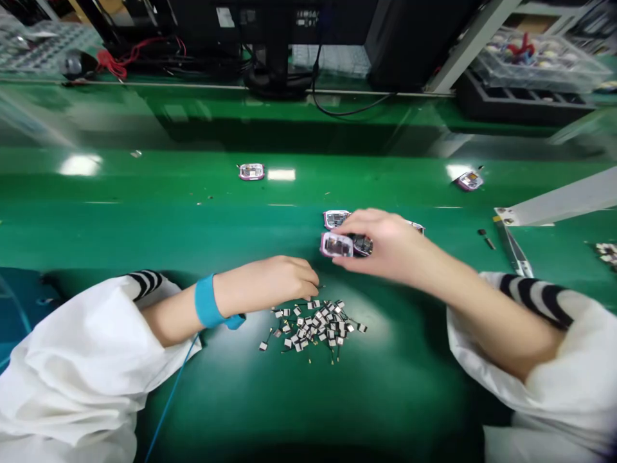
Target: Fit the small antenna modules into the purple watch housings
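Observation:
A small pink-rimmed device casing (337, 245) is held between the thumb and fingers of my right hand (380, 247). Behind it, a second casing (336, 219) lies on the green mat, and another shows partly past my knuckles. My left hand (274, 281), with a blue wrist strap, hovers at the upper edge of a pile of small silver parts with thin leads (318, 325). Its fingers are curled together, with a thin dark lead at their tips; what they pinch is too small to make out.
Two more casings lie farther off, one at centre-left (251, 171) and one at right (470, 181). Tweezers (515, 249) rest near a white metal bar (562, 198). A monitor stand (277, 71) and cables stand at the back.

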Tool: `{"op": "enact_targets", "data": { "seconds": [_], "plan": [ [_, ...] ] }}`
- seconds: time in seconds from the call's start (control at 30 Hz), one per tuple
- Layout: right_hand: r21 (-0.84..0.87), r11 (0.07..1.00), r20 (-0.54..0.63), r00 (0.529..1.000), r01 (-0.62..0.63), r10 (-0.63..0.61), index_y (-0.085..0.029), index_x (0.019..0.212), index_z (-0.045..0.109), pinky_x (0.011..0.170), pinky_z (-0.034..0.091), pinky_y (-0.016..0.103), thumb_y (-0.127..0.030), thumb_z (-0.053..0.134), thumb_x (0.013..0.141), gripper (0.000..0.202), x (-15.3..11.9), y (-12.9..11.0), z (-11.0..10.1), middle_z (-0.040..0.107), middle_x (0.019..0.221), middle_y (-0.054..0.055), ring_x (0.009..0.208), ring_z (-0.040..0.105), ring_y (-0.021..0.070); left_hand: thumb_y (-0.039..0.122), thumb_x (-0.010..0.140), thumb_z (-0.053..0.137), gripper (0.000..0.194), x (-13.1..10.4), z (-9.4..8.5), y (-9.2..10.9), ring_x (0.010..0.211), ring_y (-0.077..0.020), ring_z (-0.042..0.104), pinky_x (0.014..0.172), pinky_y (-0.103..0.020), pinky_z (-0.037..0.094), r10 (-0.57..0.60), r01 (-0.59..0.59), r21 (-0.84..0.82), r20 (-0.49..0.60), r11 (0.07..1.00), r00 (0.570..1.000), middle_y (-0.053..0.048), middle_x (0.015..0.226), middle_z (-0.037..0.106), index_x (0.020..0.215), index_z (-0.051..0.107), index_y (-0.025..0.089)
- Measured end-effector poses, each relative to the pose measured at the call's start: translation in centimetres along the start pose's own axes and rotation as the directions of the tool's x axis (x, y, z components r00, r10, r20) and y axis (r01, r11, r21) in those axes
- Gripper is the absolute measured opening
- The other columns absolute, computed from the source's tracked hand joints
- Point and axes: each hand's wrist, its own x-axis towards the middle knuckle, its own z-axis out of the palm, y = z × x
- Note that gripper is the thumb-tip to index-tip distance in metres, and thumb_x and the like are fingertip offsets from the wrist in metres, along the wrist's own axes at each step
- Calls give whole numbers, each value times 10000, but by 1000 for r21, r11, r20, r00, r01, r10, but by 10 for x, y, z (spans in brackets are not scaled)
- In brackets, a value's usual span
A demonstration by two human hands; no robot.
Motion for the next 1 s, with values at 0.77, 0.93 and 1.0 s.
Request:
{"op": "enact_targets", "data": {
  "seconds": [0.77, 0.93, 1.0],
  "plan": [
    [-197, 975, 148, 986, 101, -72, -163, 667, 607, 548, 315, 272, -342, 436, 819, 290, 7, -9, 29, 591, 689, 51, 680, 538, 161, 168, 868, 405, 204, -5, -5, -2, 844, -106, 572, 755, -207, 471, -187, 160, -115, -286, 980, 940, -49, 935, 615, 957, 588, 156],
    [-130, 967, 50, 973, -220, 227, -178, 634, 575, 497, 306, 261, -457, 456, 795, 343, -6, -7, 25, 611, 637, 27, 585, 552, 152, 156, 840, 454, 182, -2, 0, -1, 775, -94, 591, 677, -184, 477, -313, 311, -70, -388, 948, 867, -33, 905, 624, 958, 593, 154],
    [-6, 990, -30, 989, -142, 142, -186, 866, 596, 587, 399, 257, -405, 561, 748, 251, -10, 0, 24, 644, 835, 26, 735, 587, 158, 169, 834, 477, 157, 1, 3, -1, 761, -93, 601, 661, -177, 474, -329, 336, -57, -406, 940, 853, -15, 877, 639, 936, 596, 156]
  ]
}}
